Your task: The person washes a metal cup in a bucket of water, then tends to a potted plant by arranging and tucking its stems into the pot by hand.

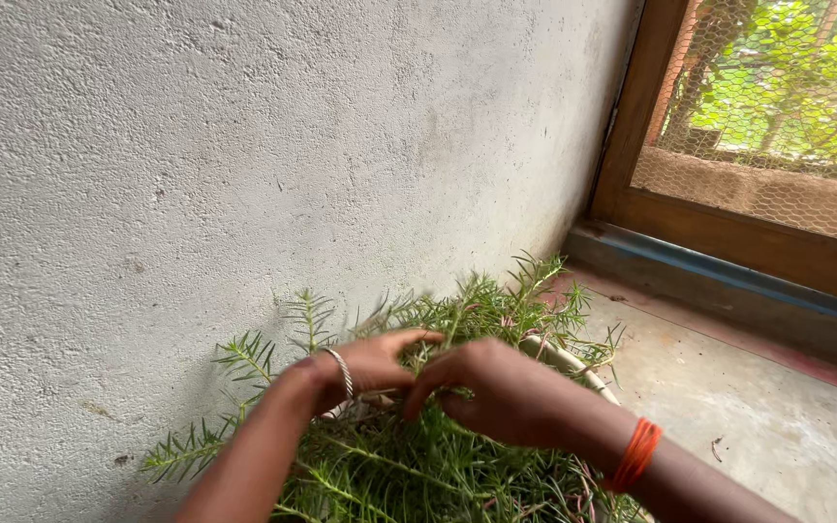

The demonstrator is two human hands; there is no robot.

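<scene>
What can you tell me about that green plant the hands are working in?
The plant is a dense, sprawling clump of thin pinkish-green stems with narrow, needle-like leaves. It looks fresh and soft. It sits in a pale container, only its rim showing, on the floor against the rough grey wall. Sprigs spill over the sides. The left hand and right hand both rest in the top of it, fingers among the stems.

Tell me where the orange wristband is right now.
The orange wristband sits on the right hand's wrist, lower right in the head view, just above the green needle-leaved plant.
</scene>
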